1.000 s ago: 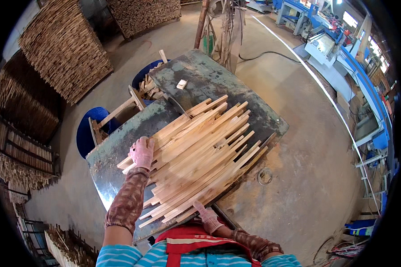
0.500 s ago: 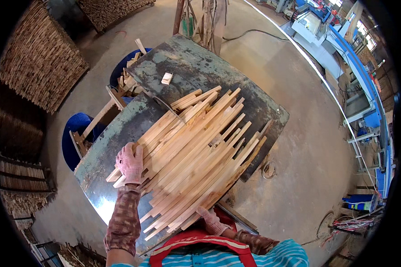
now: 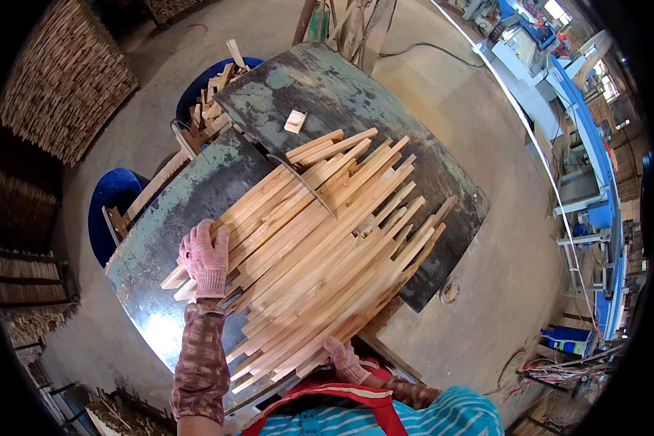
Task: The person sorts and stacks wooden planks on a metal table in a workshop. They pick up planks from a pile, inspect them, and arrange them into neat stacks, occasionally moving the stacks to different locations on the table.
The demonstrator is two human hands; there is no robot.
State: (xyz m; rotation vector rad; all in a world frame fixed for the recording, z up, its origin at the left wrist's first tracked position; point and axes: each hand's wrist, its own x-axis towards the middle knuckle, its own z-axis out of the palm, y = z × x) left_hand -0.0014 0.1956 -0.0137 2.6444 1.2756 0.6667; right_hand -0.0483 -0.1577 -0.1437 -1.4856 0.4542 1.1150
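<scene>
A broad layer of pale wooden strips [image 3: 320, 240] lies slantwise across the worn green-black saw table [image 3: 149, 211], their ends uneven. My left hand [image 3: 205, 256], in a pink glove, is closed over the left ends of the far strips. At the pile's near edge, close to my body, my right hand [image 3: 347, 361], gloved alike, grips the nearest strips; part of its fingers is hidden below them. A thin curved saw blade [image 3: 301, 182] rises from the table slot among the far strips, beyond and right of my left hand. A small wood block [image 3: 295, 121] lies past the blade.
Blue tubs stand beyond the table's left edge, one with wood offcuts [image 3: 212, 109], the other an open blue barrel [image 3: 112, 207]. Tall stacks of strips [image 3: 65, 80] line the left. A long blue machine [image 3: 607, 196] runs along the right. A cable [image 3: 429, 47] crosses the floor.
The view has shifted and come slightly closer, so the table looks larger. Both hands stay at about the same places on the strips, with little movement of the pile visible.
</scene>
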